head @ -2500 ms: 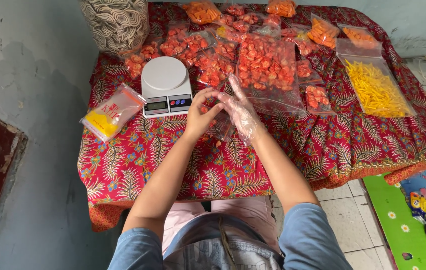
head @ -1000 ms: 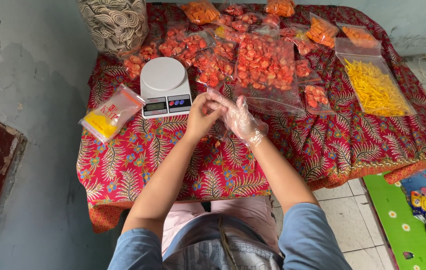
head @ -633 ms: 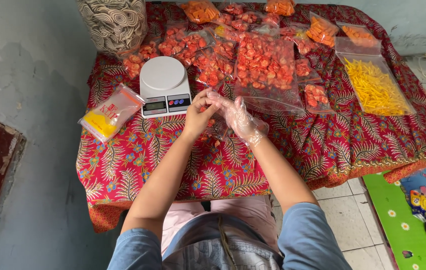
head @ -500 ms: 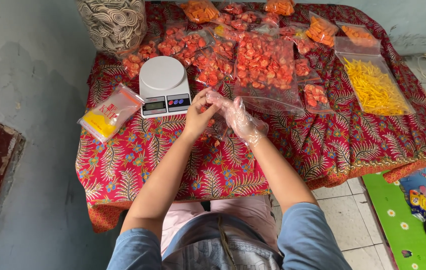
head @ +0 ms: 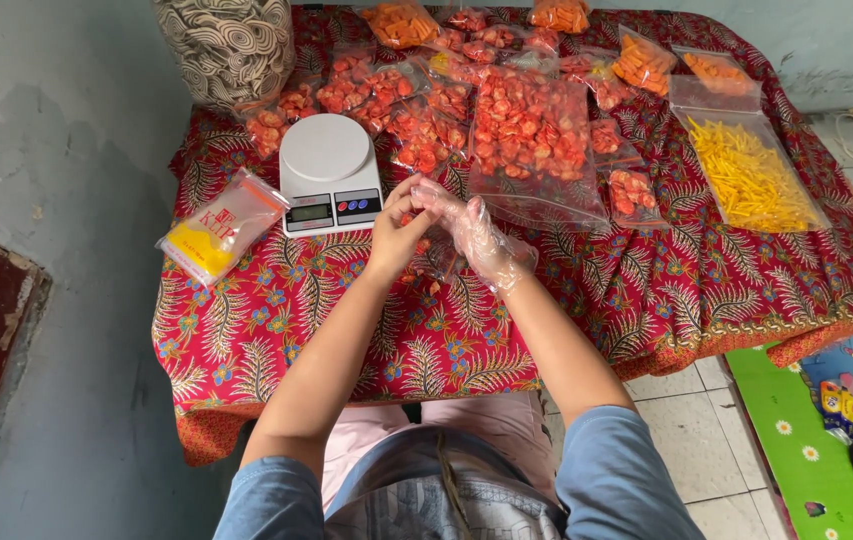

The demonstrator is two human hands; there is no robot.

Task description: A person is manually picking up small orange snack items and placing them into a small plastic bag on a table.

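Observation:
My bare left hand (head: 393,237) and my right hand (head: 473,236), which wears a thin clear plastic glove, meet at the fingertips just in front of the white kitchen scale (head: 329,173). Between and under them is a small clear bag (head: 436,260) with a few red snack pieces in it. Both hands seem to pinch its top edge. The exact grip is hidden by the fingers. A large clear bag of red snacks (head: 534,135) lies just beyond my hands on the red patterned tablecloth (head: 346,320).
Several small bags of red and orange snacks (head: 416,90) cover the far side. A bag of yellow sticks (head: 751,175) lies right. A pack of empty bags (head: 221,225) lies left of the scale, and a patterned jar (head: 229,45) stands far left.
My right fingers, stretched upward 2.5 s ago, have folded toward the left hand. Since then both hands stay joined in place with only tiny finger shifts.

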